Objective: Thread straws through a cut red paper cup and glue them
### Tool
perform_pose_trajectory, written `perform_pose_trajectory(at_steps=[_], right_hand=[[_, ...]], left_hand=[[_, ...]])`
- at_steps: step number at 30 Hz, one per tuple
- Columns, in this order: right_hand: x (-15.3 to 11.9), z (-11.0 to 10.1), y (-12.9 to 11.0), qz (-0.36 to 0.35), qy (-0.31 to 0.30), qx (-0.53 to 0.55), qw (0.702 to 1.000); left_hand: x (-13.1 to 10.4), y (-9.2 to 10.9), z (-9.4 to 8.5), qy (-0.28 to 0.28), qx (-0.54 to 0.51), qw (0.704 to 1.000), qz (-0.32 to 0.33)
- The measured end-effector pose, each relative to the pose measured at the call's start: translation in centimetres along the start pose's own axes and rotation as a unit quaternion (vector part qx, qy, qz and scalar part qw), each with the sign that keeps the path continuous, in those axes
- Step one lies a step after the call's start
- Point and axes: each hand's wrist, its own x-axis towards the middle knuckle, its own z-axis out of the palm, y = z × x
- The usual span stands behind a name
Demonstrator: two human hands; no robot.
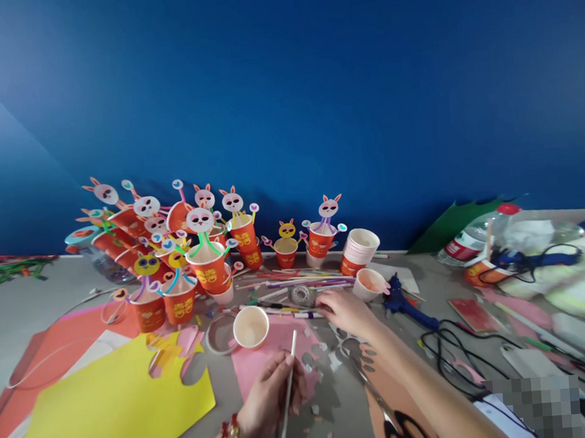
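My left hand [274, 387], with a red bead bracelet at the wrist, holds a thin white stick [289, 396] upright between thumb and fingers. Farther forward and to the right, my right hand [344, 311] reaches down beside a pile of pens and sticks [283, 308]; its fingertips are curled and what they touch cannot be made out. A roll of clear tape [300, 294] lies just left of those fingers. An empty-looking paper cup [251, 327] stands near pink paper [267, 361], ahead of my left hand. Black-handled scissors [386, 406] lie beneath my right forearm.
Red cups with animal figures [208, 268] crowd the back left. Yellow paper [120, 404] covers the front left. A cup stack [359, 249] stands behind my right hand. To the right are a blue glue gun [409, 307], black cables [452, 354] and a bottle [474, 236].
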Motion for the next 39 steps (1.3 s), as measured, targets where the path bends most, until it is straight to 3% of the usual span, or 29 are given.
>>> perform_pose_trajectory(at_steps=[6,14,24,31,39], right_hand=[[-1.9,0.7,-0.9,0.005,-0.01,-0.036,0.999],[-2.3,0.8,-1.5,0.007,-0.006,-0.054,0.999],[2.9,-2.1,1.0,0.134,-0.023,-0.197,0.971],[5.7,-2.2,1.5,0.155,-0.091,-0.246,0.952],[6.6,-2.3,1.0,0.16,-0.135,-0.268,0.941]], left_hand=[[0.0,-0.1,0.0,0.006,-0.007,1.0,-0.007],[-0.1,0.2,0.3,0.0,-0.003,1.0,0.001],[-0.1,0.1,0.1,-0.004,-0.002,1.0,0.004],[0.1,0.0,0.1,-0.003,0.006,1.0,0.011],[0.1,0.2,0.4,-0.013,-0.015,1.0,0.014]])
